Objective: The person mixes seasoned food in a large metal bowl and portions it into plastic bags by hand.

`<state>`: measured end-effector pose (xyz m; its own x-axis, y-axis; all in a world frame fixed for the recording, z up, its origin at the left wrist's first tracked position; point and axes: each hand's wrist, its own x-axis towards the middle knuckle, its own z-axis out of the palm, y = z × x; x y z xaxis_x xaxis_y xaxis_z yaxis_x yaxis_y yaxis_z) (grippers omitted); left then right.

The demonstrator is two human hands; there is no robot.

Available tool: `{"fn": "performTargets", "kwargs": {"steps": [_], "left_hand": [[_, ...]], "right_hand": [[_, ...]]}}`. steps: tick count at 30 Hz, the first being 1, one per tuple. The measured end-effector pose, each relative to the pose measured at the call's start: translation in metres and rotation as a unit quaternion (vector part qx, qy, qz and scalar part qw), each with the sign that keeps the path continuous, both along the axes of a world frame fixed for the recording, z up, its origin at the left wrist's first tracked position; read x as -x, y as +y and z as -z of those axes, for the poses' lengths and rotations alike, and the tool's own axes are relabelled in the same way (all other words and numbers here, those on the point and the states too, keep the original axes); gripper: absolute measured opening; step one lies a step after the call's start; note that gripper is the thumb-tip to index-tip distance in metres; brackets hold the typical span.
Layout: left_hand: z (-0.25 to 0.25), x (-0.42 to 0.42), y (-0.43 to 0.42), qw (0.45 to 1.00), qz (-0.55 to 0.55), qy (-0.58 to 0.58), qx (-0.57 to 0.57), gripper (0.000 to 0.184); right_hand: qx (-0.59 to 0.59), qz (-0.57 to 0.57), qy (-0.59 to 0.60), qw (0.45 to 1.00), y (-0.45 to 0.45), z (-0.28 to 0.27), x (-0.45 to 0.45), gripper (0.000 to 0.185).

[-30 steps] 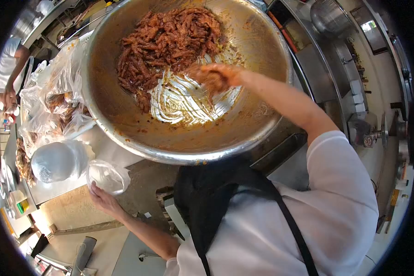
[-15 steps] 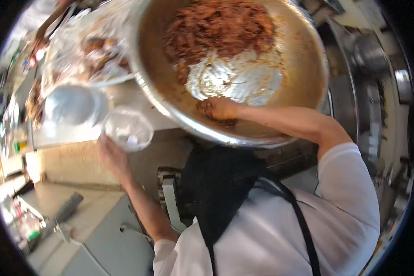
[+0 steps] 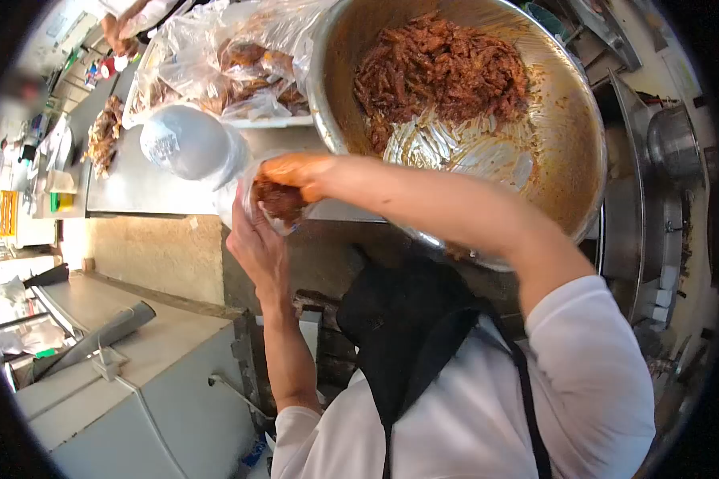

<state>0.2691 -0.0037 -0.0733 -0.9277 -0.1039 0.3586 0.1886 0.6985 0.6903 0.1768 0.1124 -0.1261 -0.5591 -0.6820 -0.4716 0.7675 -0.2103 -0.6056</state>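
Observation:
My left hand (image 3: 257, 243) is wrapped around the side of a clear plastic tub (image 3: 288, 227) just off the table's front edge. Red-brown sauced meat pieces (image 3: 276, 201) lie inside it. Orange with sauce, my right hand (image 3: 297, 174) reaches over the tub's rim, its curled fingers at the meat and partly hidden. To the right stands a big metal basin (image 3: 571, 160), with a heap of the same sauced meat (image 3: 443, 72) against its far side and sauce smeared over the bottom. A stack of clear plastic tubs (image 3: 185, 144) lies left of my hands.
Behind the stack, a white tray (image 3: 276, 122) carries plastic bags (image 3: 240, 48) of brownish food. More food pieces (image 3: 104, 136) lie on the steel table (image 3: 136, 191) at left. Another person's hand (image 3: 113, 33) shows at the far left. Metal pots (image 3: 675, 144) stand at right.
My right hand has left the basin with meat and moved left to the tub. The tub, clear inside before, now contains meat. My view has shifted so that the basin sits farther right.

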Motion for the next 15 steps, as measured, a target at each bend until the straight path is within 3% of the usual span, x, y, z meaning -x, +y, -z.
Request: {"fn": "performTargets", "kwargs": {"steps": [1, 3, 6, 9, 11, 13, 14, 15], "left_hand": [[-0.002, 0.003, -0.002, 0.999, -0.003, 0.0, 0.032, 0.032], [-0.011, 0.015, -0.014, 1.0, -0.002, 0.013, -0.027, 0.029], [-0.019, 0.03, -0.009, 0.994, 0.014, 0.092, -0.053, 0.027], [-0.04, 0.072, 0.008, 0.994, 0.022, 0.103, 0.004, 0.028], [-0.049, 0.125, 0.0, 0.997, -0.003, 0.07, 0.018, 0.027], [-0.078, 0.17, -0.007, 0.992, -0.037, 0.089, -0.078, 0.027], [-0.095, 0.202, -0.03, 0.977, -0.071, 0.163, 0.118, 0.027], [-0.126, 0.208, -0.027, 0.977, -0.08, 0.191, 0.049, 0.028]], "right_hand": [[-0.049, 0.08, 0.035, 0.995, -0.005, -0.003, 0.001, 0.021], [-0.119, 0.09, 0.044, 0.988, -0.019, -0.006, 0.02, 0.019], [-0.265, 0.07, 0.27, 0.923, 0.012, -0.052, 0.006, 0.023], [-0.085, 0.221, 0.22, 0.946, 0.051, -0.068, 0.004, 0.032], [-0.082, 0.299, 0.262, 0.914, 0.09, -0.092, -0.013, 0.033], [-0.109, 0.354, 0.272, 0.888, 0.135, -0.095, -0.026, 0.033], [-0.138, 0.364, 0.265, 0.882, 0.158, -0.092, -0.036, 0.033], [-0.169, 0.375, 0.257, 0.875, 0.183, -0.087, -0.042, 0.033]]}}
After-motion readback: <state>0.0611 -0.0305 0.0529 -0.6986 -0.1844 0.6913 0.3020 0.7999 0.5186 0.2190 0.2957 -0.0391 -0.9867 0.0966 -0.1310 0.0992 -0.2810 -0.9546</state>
